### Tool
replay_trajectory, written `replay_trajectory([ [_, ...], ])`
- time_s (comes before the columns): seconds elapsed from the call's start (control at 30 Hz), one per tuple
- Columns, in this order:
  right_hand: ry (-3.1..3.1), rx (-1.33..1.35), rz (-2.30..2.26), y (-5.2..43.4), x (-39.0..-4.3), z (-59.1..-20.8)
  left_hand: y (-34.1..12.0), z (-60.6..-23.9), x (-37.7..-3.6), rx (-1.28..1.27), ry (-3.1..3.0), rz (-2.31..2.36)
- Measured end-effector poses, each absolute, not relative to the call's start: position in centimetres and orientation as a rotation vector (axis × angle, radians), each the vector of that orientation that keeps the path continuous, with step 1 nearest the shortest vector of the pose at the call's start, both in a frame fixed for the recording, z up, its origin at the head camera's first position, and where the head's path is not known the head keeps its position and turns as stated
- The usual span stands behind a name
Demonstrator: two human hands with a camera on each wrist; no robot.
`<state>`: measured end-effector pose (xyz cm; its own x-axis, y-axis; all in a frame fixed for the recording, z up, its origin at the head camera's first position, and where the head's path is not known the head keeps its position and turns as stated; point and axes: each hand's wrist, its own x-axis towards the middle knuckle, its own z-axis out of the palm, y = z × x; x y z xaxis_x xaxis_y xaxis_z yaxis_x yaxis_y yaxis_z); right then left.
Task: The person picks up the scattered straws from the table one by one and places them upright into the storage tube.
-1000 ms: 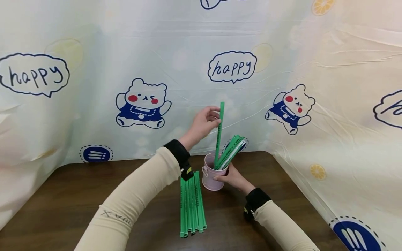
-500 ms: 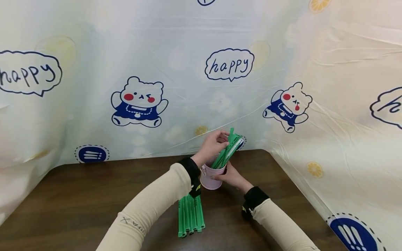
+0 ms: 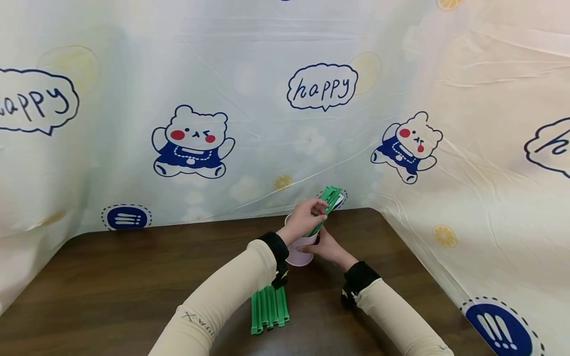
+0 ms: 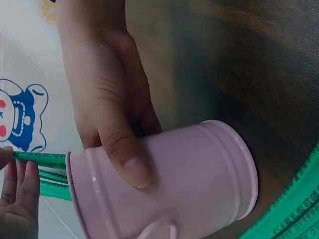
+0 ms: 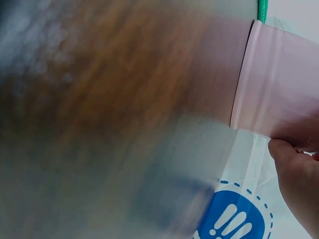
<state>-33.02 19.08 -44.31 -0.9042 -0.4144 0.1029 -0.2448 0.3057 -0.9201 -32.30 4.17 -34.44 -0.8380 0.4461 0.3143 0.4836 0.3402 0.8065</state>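
In the head view the pink cup (image 3: 299, 249) stands on the dark wooden tabletop (image 3: 133, 277), near its back edge where the printed plastic sheet (image 3: 249, 99) hangs. A bundle of green strips (image 3: 328, 201) leans out of the cup's mouth toward the sheet. The left hand (image 3: 306, 217) is above the cup, its fingers curled against the upper part of those strips; whether they pinch one strip or only rest on the bundle cannot be told from here. The right hand (image 3: 327, 247) is on the cup's far side from the left sleeve, mostly hidden by the left wrist.

The left wrist view shows what the head view hides: the right hand (image 4: 107, 107) grips the cup (image 4: 164, 184), thumb pressed flat on its side wall and the other fingers wrapped behind it. It also shows the left fingers (image 4: 20, 194) just beyond the cup's rim, lying along the green strips (image 4: 42, 172) where they leave the mouth.

The right wrist view is badly blurred; it gives only the cup's wall (image 5: 279, 79), a sliver of green strip (image 5: 262, 10) at its rim, and the thumb of the right hand (image 5: 299, 189) touching the cup.

Only the head view shows a second lot of green strips, the flat pile (image 3: 269, 309) lying on the tabletop in front of the cup, partly under the left forearm.
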Motion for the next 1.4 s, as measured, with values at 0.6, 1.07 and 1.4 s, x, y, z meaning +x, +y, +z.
replay_trajectory([
  [0.6, 2.502, -0.59, -1.634, 18.6, -33.3, -44.2, -6.9, -31.8, -33.7, -0.541, -2.572, -1.458],
  [1.07, 2.484, -0.624, -1.652, 18.9, -32.8, -44.5, -12.7, -38.3, -32.3, -0.189, -2.956, -1.528],
  [1.4, 2.473, -0.611, -1.642, 18.8, -32.9, -44.3, -11.5, -41.5, -32.3, 0.047, -3.041, -1.492],
])
